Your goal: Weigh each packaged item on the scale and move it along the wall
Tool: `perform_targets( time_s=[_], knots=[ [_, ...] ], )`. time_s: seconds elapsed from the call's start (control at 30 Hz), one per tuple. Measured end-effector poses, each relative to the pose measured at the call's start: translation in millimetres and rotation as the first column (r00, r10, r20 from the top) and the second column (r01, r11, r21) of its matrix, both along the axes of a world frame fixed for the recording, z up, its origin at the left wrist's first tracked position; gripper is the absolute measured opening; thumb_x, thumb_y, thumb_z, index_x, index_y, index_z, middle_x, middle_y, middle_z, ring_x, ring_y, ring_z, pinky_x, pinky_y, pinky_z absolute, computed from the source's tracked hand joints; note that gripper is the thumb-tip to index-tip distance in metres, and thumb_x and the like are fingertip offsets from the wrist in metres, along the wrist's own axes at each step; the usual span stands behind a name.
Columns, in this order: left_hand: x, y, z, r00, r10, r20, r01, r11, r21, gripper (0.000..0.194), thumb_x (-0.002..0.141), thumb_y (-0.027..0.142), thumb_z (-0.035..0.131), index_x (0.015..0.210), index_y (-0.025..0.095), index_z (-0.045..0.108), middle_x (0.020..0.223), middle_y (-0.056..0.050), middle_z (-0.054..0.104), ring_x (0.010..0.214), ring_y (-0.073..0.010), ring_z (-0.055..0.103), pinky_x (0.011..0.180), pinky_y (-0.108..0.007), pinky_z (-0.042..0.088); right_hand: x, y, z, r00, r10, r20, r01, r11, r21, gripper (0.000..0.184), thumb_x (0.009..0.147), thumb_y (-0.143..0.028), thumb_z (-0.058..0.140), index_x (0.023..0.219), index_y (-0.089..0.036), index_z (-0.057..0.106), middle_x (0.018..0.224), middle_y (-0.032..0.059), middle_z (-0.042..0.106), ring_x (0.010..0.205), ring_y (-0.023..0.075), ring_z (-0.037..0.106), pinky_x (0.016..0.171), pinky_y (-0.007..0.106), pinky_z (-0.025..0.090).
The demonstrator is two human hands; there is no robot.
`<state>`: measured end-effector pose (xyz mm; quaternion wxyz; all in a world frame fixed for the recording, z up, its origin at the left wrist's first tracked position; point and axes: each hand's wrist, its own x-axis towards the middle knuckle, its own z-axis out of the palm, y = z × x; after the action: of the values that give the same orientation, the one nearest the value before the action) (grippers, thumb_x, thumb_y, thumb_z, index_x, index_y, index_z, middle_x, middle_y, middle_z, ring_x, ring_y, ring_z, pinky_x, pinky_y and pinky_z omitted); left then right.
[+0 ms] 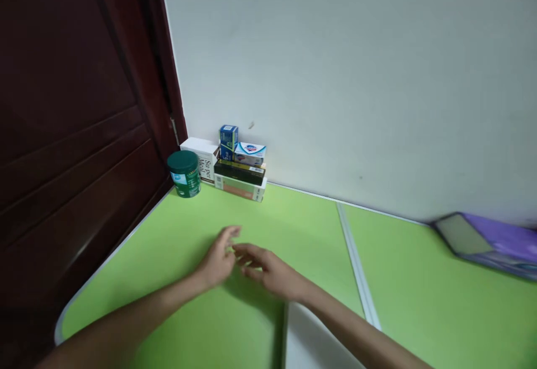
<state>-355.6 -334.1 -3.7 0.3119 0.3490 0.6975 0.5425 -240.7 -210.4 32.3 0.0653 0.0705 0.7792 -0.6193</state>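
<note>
Over the green tabletop (176, 246), my left hand (218, 260) is open, its fingers slightly bent and a little blurred. Close beside it is my right hand (271, 271), also open, with loosely curved fingers pointing left. I see nothing held in either hand. The fingertips nearly meet; whether they touch I cannot tell. Beneath my right wrist and forearm lies a flat white object (310, 344), cut off by the lower edge of the view.
By the wall stand a green lidded jar (185, 176), a white "Su-per Meal" box (205, 162), a blue box (227, 142) and a white-blue box (251, 152). A black box (239, 172) rests on an orange-white box (239, 187). A purple bag (503, 237) lies right.
</note>
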Motion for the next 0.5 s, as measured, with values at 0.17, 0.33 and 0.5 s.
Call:
perform_targets(
  time_s=[0.17,0.33,0.5],
  knots=[
    [-86,-10,-12.1,0.892,0.452,0.025,-0.453,0.891,0.042,0.051,0.072,-0.001,0.045,0.12,0.016,0.048,0.133,-0.016,0.049,0.126,-0.0248,0.046,0.104,-0.043,0.038,-101,-7,-11.8,0.958,-0.278,0.074,0.288,0.919,-0.27,0.067,0.077,-0.014,0.059,0.139,-0.009,0.034,0.128,0.0186,0.054,0.106,0.0226,0.061,0.096,0.04,0.049],
    [-155,-17,-10.5,0.821,0.569,-0.052,-0.564,0.822,0.084,0.073,0.067,0.004,0.055,0.135,0.02,0.032,0.149,-0.015,0.027,0.138,-0.0279,0.027,0.11,-0.045,0.03,-183,-8,-15.8,0.905,-0.424,-0.034,0.401,0.877,-0.263,0.092,0.066,-0.02,0.071,0.145,-0.013,0.023,0.14,0.018,0.043,0.127,0.0271,0.046,0.104,0.041,0.042],
    [-211,-1,0.8,0.816,0.564,-0.122,-0.551,0.825,0.126,0.091,0.061,0.007,0.065,0.141,0.023,0.024,0.149,-0.01,0.03,0.138,-0.0282,0.03,0.112,-0.041,0.028,-248,1,-22.9,0.867,-0.467,-0.174,0.441,0.881,-0.171,0.103,0.057,-0.022,0.077,0.144,-0.014,0.023,0.148,0.0169,0.033,0.137,0.0309,0.03,0.114,0.045,0.023]
  ],
)
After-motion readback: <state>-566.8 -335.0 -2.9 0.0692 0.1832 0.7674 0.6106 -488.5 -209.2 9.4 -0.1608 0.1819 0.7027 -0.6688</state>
